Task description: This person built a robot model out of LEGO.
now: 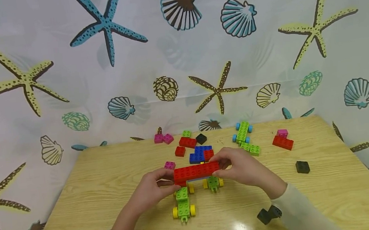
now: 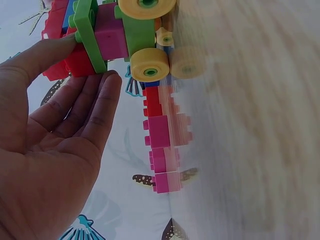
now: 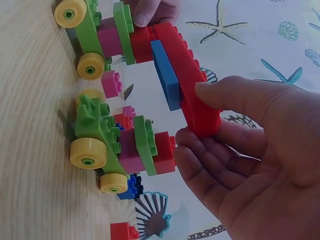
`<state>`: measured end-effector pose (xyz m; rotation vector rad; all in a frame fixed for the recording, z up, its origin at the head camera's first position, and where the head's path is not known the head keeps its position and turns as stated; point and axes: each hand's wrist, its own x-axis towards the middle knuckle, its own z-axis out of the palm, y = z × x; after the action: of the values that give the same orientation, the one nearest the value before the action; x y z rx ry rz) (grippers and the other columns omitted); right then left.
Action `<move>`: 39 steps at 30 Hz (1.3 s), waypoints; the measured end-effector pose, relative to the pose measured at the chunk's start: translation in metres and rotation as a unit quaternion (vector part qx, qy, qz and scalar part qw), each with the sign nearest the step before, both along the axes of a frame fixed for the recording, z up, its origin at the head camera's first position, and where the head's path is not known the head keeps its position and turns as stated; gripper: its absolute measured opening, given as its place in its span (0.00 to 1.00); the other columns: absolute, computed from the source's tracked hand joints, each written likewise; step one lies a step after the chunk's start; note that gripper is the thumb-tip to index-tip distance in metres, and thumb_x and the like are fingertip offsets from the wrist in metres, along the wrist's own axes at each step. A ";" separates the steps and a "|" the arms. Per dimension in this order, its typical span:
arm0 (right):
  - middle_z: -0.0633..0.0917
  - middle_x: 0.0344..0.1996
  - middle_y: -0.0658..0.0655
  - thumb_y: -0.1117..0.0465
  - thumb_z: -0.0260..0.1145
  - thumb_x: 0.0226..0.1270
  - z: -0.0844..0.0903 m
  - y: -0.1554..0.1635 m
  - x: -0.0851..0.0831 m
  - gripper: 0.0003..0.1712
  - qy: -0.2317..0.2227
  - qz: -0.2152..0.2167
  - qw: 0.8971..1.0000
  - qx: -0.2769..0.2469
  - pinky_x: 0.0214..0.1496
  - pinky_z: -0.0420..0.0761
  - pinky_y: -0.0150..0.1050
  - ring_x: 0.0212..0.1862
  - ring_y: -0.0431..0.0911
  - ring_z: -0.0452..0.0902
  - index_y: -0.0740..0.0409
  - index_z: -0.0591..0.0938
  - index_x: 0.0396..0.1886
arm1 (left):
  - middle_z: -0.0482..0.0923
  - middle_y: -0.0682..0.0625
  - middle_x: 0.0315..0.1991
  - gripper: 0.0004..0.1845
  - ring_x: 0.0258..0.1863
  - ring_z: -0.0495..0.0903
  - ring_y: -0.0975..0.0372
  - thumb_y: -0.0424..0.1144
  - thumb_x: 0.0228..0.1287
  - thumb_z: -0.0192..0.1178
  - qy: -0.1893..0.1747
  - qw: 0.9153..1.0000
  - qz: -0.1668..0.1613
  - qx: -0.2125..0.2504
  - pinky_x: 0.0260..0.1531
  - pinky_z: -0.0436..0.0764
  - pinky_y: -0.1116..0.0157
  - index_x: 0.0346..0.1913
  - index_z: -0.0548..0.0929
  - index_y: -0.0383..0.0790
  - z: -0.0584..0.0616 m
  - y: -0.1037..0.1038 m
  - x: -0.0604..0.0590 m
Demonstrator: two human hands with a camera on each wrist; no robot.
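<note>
The left hand (image 1: 152, 191) pinches the left end of a long red brick (image 1: 195, 172), thumb on the near side and fingers round the far side; the wrist view shows the remaining fingers lying straight and loose. The brick hangs level over two green wheeled carts (image 1: 182, 205) with yellow wheels, standing on the wooden table (image 1: 78, 201), and a blue plate (image 3: 165, 75) clings under its middle. The right hand (image 1: 244, 168) pinches the right end, thumb on top, fingers curled beneath.

The brick spans both carts, so it could likely seat on one stack and miss the other if it comes down tilted. Pressing down may also roll the carts apart on their wheels, and the blue plate might pop off.

Loose bricks lie behind: pink (image 1: 163, 138), red (image 1: 282, 142), black (image 1: 302, 166), plus another green cart (image 1: 243, 131). A seashell curtain (image 1: 178, 55) hangs behind the table.
</note>
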<state>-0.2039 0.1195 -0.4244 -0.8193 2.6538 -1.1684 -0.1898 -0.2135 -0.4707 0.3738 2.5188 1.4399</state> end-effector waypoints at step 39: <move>0.92 0.49 0.50 0.55 0.80 0.74 -0.010 -0.003 -0.002 0.20 -0.014 -0.012 1.000 0.008 0.59 0.92 0.49 0.48 0.41 0.86 0.56 0.91 0.61 | 0.87 0.43 0.65 0.24 0.64 0.89 0.49 0.41 0.73 0.78 0.011 1.000 0.009 0.002 0.65 0.91 0.57 0.67 0.87 0.39 0.003 -0.001 0.000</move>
<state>-0.2056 0.1169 -0.4341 -0.7638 2.6537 -1.1531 -0.1897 -0.2148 -0.4673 0.3723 2.5431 1.4558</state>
